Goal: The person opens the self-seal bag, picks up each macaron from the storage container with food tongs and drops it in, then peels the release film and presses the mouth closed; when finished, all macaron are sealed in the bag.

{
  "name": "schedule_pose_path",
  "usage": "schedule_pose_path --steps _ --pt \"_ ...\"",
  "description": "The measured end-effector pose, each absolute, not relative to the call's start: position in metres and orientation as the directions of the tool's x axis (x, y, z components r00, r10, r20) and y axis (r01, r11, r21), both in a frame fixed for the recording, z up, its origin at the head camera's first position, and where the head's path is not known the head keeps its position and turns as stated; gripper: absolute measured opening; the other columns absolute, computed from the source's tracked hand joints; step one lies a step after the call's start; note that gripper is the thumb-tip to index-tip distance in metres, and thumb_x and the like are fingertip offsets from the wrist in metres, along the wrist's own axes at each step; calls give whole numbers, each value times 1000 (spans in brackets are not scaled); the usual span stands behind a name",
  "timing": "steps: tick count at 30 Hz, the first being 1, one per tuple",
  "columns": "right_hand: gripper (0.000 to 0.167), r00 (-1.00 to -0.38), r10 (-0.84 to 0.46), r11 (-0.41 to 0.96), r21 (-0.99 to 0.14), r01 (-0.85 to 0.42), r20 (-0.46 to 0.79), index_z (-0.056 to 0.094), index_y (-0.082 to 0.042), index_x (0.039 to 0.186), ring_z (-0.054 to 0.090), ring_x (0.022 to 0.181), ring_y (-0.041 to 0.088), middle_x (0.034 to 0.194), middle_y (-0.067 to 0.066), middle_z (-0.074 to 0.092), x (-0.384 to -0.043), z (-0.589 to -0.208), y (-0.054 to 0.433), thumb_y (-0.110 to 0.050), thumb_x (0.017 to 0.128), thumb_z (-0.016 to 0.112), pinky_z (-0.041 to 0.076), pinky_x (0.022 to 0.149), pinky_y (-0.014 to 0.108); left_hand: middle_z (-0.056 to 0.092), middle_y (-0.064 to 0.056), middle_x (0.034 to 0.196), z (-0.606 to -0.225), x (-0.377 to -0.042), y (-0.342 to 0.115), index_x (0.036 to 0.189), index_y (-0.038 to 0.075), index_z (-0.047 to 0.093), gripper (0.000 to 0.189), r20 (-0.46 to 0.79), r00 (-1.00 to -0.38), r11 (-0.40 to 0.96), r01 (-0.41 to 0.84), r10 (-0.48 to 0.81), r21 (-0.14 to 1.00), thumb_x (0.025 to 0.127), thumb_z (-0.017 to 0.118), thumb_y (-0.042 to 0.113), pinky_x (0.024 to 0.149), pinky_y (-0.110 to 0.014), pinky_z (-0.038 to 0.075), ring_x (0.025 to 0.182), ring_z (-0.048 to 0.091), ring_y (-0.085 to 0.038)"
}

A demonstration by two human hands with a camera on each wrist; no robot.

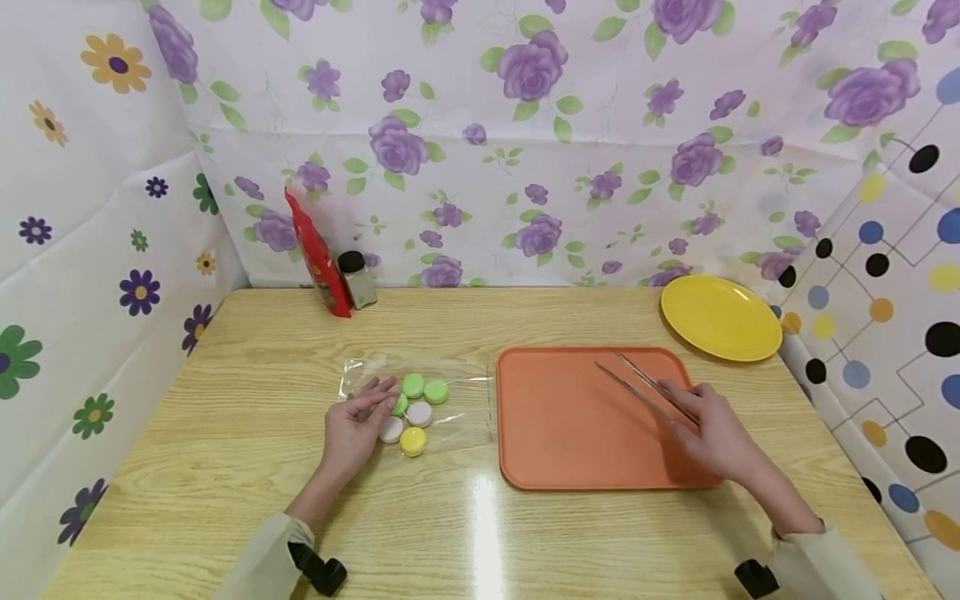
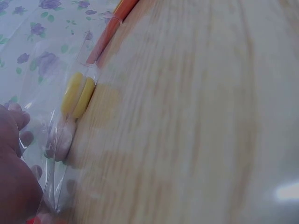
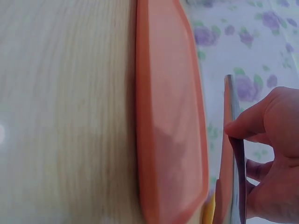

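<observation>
A clear plastic bag (image 1: 465,417) of macarons lies flat left of the orange tray (image 1: 577,433). Inside are green, pale lilac and one yellow macaron (image 1: 412,442). My left hand (image 1: 356,421) pinches the bag's left end, partly covering a green macaron (image 1: 399,405). In the left wrist view the yellow macaron (image 2: 78,95) and a pale macaron (image 2: 60,140) show through the film beside the fingers. My right hand (image 1: 712,433) grips metal tongs (image 1: 637,379) above the tray's right half, their two tips apart and pointing to the far left.
At the back right stands a yellow plate (image 1: 720,318), near the polka-dot wall cloth. A red packet (image 1: 318,258) and a black-lidded jar (image 1: 357,281) stand together at the back left. Flowered cloth (image 1: 465,183) hangs behind the wooden table (image 1: 420,533).
</observation>
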State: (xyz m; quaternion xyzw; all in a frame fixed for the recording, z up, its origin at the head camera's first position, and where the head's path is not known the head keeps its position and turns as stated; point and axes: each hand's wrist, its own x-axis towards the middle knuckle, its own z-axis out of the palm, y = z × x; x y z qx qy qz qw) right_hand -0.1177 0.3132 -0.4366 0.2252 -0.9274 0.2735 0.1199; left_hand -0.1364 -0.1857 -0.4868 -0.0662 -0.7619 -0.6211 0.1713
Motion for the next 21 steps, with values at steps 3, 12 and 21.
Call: schedule_pose_path --steps 3,12,21 --pt "57 -889 -313 780 -444 -441 334 58 9 134 41 72 20 86 15 52 -110 -438 326 11 78 73 32 55 29 67 -25 116 -486 -136 -185 95 -9 75 8 340 -934 221 310 -110 925 88 73 -4 115 -64 9 130 48 -46" --pt "53 -929 -205 842 -428 -328 309 58 8 132 33 66 18 75 8 42 -92 -439 352 2 81 71 28 52 28 67 -26 115 -486 -136 -185 95 -10 74 9 348 -932 204 322 -106 924 89 73 -2 116 -63 7 130 48 -47" --pt "49 -945 -94 896 -387 -218 315 59 11 124 47 70 32 80 25 50 -81 -444 367 -3 78 71 36 49 34 67 -26 116 -487 -136 -184 94 -9 74 8 337 -934 213 308 -118 927 89 73 -4 116 -62 8 130 48 -46"
